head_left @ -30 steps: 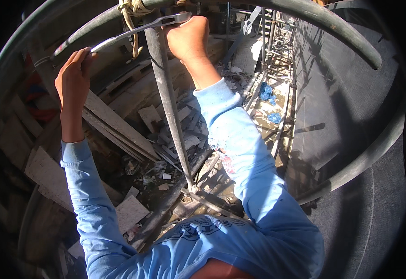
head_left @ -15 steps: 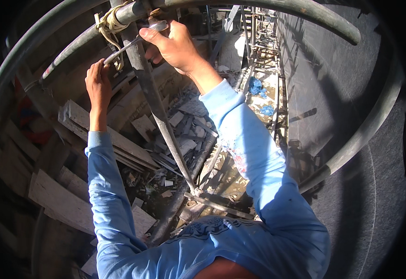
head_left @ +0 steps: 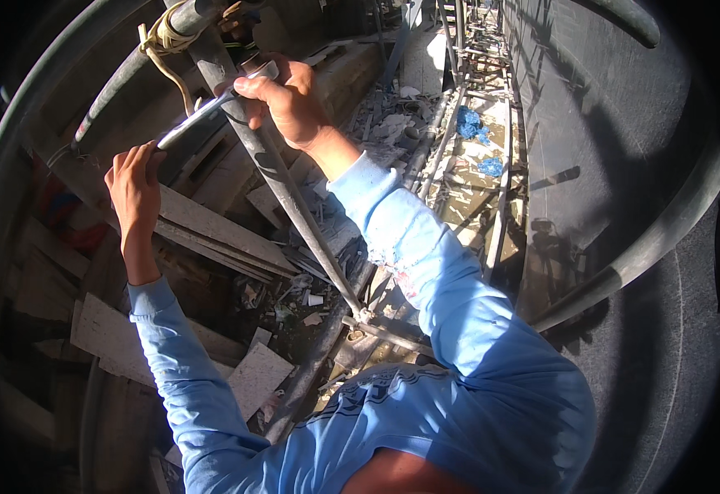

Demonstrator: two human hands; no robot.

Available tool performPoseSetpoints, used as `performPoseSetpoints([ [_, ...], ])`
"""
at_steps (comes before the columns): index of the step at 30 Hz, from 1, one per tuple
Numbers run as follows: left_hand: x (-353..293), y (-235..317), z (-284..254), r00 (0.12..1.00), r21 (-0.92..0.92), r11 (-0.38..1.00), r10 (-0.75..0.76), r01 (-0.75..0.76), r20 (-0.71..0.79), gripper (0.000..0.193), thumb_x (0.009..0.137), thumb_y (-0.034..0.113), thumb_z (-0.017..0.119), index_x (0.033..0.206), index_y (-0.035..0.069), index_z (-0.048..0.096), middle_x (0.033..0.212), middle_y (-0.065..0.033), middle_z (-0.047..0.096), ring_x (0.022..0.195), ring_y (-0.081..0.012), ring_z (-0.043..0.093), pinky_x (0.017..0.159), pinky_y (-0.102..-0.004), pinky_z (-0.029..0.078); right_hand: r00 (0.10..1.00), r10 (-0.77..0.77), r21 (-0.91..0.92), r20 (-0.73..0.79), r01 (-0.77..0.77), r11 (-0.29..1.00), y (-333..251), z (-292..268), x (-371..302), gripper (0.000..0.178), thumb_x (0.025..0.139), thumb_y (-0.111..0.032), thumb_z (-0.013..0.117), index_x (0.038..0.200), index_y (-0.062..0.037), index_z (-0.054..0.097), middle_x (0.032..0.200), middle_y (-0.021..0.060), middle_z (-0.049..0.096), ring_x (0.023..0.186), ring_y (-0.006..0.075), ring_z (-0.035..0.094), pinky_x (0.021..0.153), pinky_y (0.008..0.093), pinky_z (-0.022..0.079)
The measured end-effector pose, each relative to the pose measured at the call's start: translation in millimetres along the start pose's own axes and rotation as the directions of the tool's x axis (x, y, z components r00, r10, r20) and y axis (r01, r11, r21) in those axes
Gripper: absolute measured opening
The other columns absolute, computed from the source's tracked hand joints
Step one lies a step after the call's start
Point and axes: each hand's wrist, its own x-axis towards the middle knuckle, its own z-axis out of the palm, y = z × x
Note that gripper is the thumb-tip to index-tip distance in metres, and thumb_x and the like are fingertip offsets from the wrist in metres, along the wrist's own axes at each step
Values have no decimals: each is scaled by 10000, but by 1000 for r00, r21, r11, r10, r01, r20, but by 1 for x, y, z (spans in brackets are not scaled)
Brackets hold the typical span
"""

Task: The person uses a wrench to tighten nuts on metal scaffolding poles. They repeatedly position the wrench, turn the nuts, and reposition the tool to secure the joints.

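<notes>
Ahead, left hand (head_left: 135,193) and right hand (head_left: 296,111) outstretched, fingers (head_left: 133,161) around 1 metal wrench (head_left: 195,122).

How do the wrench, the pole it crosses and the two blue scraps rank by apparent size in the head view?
1. Pole
2. Wrench
3. Upper blue scrap
4. Lower blue scrap
The scraps look farther off, so true sizes are unsure.

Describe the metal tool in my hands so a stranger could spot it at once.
Find the grey pole slanting down left of the picture's middle. Across its upper part, a slim silver tool runs from the left hand up to the right hand. Unlike the thicker, dull pipes around it, it is short, bright and held at both ends.
</notes>
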Motion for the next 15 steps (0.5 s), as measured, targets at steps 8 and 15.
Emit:
performPoseSetpoints([
  [8, -43, 93, -4, 922, -674, 657, -86, 336, 376, 462, 812, 297, 795, 1193, 63, 679, 1084, -78, 691, 992, -235, 635, 888, -356, 492, 979, 167, -73, -116, -176, 982, 20, -37, -132, 257, 877, -225, 729, 934, -10, 600, 765, 65, 697, 522, 70, 574, 487, 217, 466],
  [15, 120, 163, 2, 834, -964, 149, -542, 219, 106, 357, 975, 301, 629, 1072, -43, 622, 904, -123, 668, 770, -200, 646, 693, -334, 551, 966, 249, -262, -66, -257, 930, 13, -59, -180, 378, 838, -296, 761, 990, 18, 615, 738, 26, 650, 598, 74, 572, 546, 230, 446],
])
